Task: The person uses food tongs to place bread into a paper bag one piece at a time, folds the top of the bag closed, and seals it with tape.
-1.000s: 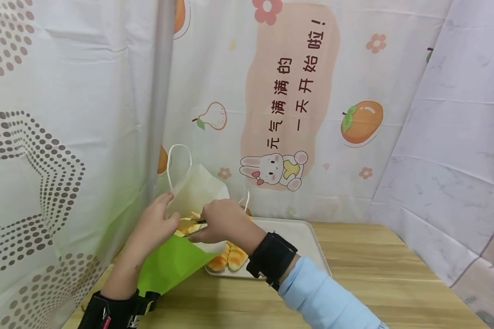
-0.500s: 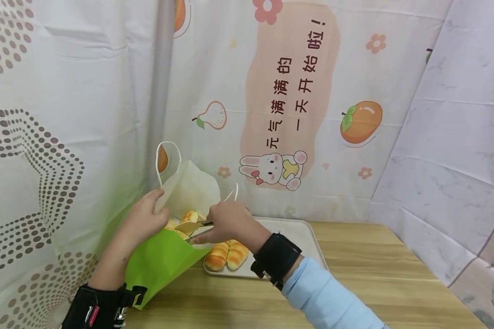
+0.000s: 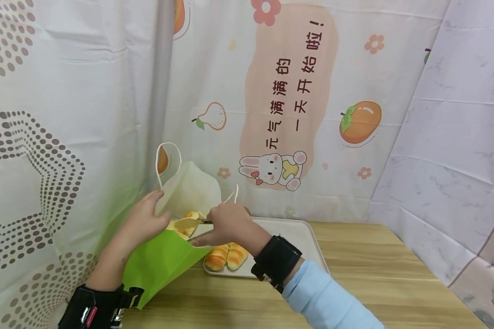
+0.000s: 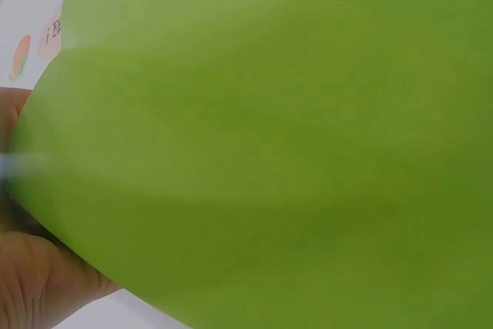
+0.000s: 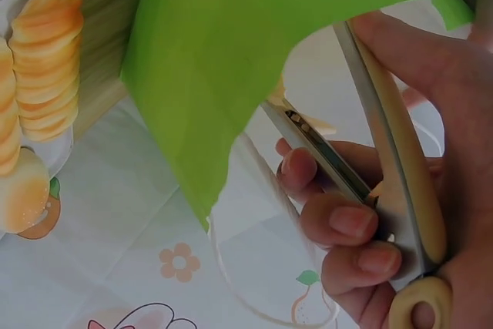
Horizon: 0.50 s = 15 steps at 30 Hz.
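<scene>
A green paper bag (image 3: 160, 265) with a pale inside and white cord handles leans open toward the tray. My left hand (image 3: 146, 219) grips its rim; in the left wrist view the green side covers most of the fingers. My right hand (image 3: 232, 228) holds metal tongs (image 5: 414, 171) with a beige handle and an end ring, thumb on one arm and fingers curled round the other. The beige tip of the tongs (image 3: 185, 223) reaches into the bag's mouth, over yellow bread (image 3: 183, 230) inside. Its lower tip is hidden by the bag edge.
A pale tray (image 3: 292, 228) stands right of the bag on the wooden table (image 3: 354, 256). Bread rolls (image 3: 217, 258) lie at its near left corner, and a round bun (image 5: 21, 190) sits beside them. Printed curtains (image 3: 214, 68) hang behind and at both sides.
My left hand has drawn the bag to the left, showing more of the bread in its mouth. The right hand with the tongs has shifted slightly right. Little differs over the last half second.
</scene>
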Motion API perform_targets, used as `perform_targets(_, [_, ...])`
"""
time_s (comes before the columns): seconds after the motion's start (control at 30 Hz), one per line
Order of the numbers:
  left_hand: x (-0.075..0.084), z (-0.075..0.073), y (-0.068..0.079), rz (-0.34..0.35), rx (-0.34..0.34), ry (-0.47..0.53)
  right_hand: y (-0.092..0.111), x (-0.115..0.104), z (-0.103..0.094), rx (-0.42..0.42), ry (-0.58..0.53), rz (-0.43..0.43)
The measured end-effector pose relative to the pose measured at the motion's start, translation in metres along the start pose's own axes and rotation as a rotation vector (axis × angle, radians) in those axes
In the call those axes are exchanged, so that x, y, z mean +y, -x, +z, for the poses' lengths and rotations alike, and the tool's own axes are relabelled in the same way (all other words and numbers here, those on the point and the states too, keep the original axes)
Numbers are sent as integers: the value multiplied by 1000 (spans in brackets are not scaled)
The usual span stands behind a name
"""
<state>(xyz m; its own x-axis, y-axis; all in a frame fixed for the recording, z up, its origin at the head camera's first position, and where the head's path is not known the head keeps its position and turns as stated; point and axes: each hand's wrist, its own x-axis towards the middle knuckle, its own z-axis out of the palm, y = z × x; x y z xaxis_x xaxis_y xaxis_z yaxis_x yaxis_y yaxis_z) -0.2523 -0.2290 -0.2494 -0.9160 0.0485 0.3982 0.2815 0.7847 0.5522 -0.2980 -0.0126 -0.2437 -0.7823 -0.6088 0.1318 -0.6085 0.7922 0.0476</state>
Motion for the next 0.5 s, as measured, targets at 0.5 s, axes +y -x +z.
perform_targets(0.5, [-2,1,2,11,-2,3,32,44,-28,241,-129,-24])
